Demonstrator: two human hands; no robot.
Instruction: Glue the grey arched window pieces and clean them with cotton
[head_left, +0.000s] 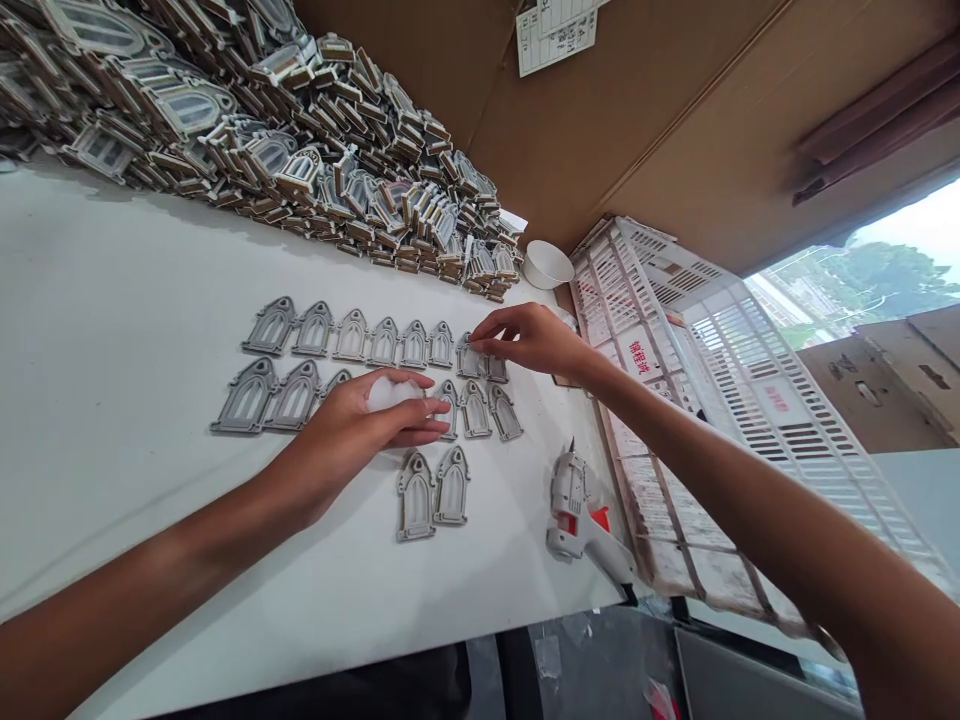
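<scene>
Small grey arched window frames (350, 336) lie in two rows on the white table, with two more arched frames (451, 487) below them. My left hand (360, 425) is closed around a bunch of white translucent pieces (392, 392), hovering over the lower row and hiding part of it. Toward the right end of the upper row, my right hand (525, 338) has thumb and fingers pinched together at an arched frame (469, 362). Whatever sits between those fingertips is too small to make out.
A large heap of similar arched frames (300, 165) lines the table's back. A white bowl (548, 265) stands at its right end. On the right are a glue gun (571, 500) and a white slatted plastic crate (637, 420). Brown cardboard (555, 130) rises behind.
</scene>
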